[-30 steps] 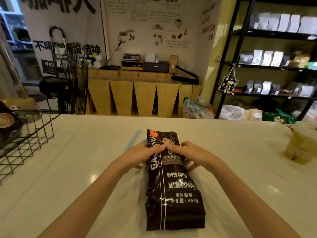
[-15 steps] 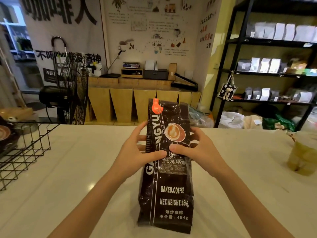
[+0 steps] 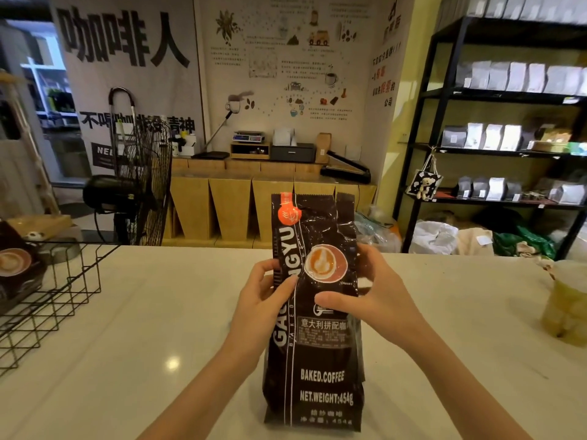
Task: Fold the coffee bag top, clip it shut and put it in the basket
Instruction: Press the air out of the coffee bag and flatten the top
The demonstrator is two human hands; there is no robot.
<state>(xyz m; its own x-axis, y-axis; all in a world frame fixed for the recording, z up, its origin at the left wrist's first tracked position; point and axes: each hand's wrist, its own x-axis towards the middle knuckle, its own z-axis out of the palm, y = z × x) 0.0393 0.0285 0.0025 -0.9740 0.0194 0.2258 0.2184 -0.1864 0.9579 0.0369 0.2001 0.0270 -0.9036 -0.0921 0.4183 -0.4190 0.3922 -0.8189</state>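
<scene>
Both sets of fingers are closed on the coffee bag: left hand and right hand on its sides. Glossy black (orange cup print), it stands upright on the white surface, top unfolded. Wire basket sits far left.

Black fan, wooden counter, black shelving, iced drink cup

A single head-worn wide-angle camera looked forward and down (from close range) across the pale glossy worktop toward the shop wall.
</scene>
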